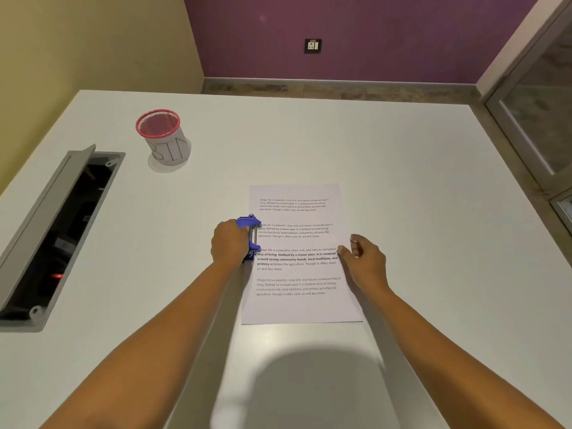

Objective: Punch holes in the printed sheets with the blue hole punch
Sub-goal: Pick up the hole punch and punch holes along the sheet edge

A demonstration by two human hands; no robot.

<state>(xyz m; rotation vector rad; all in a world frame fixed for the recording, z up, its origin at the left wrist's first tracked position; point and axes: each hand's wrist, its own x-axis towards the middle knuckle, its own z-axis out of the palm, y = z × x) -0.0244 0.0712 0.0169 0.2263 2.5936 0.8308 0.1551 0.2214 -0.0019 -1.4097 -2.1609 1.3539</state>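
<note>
Blue plastic marks the blue hole punch (251, 235), which sits on the left long edge of the printed sheets (297, 274), about halfway along that edge, its mouth turned right over the margin. Its long axis runs with the paper's edge, away from the person. The left hand (229, 243) is the nearer one: it lies on top of the punch from the left, fingers curled over the lever, gripping it. Whether the lever is pressed down cannot be told. The sheets lie lengthwise on the white table (402, 181), squared into one pile. Across them, the right hand (365, 258) hovers at the right edge, loosely curled and holding nothing, its thumb tip just at the paper. Any press would likely come straight down from the left hand, with the right steadying the pile. Farther off stand a red-rimmed mesh cup (162, 136) and an open cable hatch (62, 230).
</note>
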